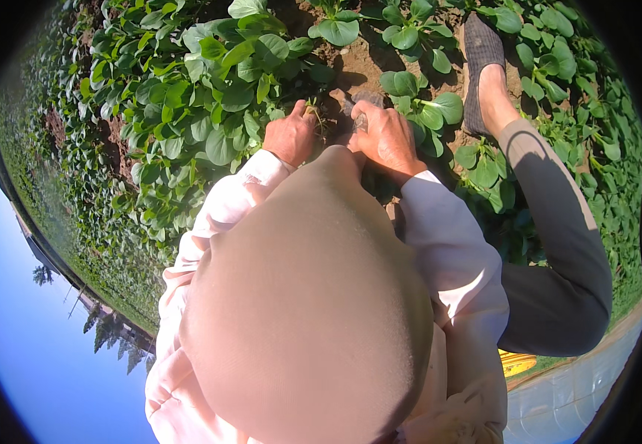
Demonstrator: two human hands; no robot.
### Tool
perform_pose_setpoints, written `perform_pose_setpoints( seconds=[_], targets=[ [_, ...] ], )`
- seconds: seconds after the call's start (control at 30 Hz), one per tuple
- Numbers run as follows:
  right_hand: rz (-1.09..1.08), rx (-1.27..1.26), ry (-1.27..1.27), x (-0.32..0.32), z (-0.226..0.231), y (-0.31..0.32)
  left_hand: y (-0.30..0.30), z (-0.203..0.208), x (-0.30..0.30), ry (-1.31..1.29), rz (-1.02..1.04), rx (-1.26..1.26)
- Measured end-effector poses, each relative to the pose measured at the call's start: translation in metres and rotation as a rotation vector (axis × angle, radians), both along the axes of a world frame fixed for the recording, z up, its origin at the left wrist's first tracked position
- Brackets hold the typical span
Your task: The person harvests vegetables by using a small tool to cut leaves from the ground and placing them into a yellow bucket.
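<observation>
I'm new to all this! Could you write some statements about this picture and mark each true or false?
1. The left hand and right hand are bare. True.
2. The sleeves are black. False: they are pale pink.
3. A dark shoe shows to the right of both hands. True.
4. Snow covers the ground. False: brown soil shows between green leafy plants.
5. Blue sky shows at the picture's left. True.

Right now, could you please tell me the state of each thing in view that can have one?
Left hand: fingers curled, beside thin stems; grip unclear.
Right hand: fingers curled, at a dark grey object; grip unclear.
Checked shoe: worn on a foot.
Right leg: bent.
Leafy plants: green, mostly sunlit.
Soil: bare in patches, partly shaded.
</observation>
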State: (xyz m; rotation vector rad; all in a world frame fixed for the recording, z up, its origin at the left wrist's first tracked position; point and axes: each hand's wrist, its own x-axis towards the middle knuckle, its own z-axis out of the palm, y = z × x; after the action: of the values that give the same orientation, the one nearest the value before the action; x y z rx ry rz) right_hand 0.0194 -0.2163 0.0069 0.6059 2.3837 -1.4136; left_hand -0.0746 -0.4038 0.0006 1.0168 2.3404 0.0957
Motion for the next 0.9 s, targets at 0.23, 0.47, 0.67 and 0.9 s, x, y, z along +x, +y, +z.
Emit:
perform_pose_setpoints(
  seconds=[0.23, 0.47, 0.67, 0.9],
  targets=[
    [0.175, 0.039, -0.003, -0.002, 0.023, 0.007, -0.025, -0.055, -0.028, 0.173, 0.174, -0.033],
    [0.223, 0.116, -0.036, -0.012, 0.004, -0.022, -0.016, -0.077, -0.031, -0.141, 0.389, -0.225],
    [0.011, -0.066, -0.051, -0.008, -0.012, -0.039, -0.037, -0.094, -0.039, -0.212, 0.577, -0.177],
    [0.08, -0.04, -0.027, -0.01, 0.022, 0.017, -0.069, -0.046, -0.042, -1.127, 1.142, 0.428]
  ],
)
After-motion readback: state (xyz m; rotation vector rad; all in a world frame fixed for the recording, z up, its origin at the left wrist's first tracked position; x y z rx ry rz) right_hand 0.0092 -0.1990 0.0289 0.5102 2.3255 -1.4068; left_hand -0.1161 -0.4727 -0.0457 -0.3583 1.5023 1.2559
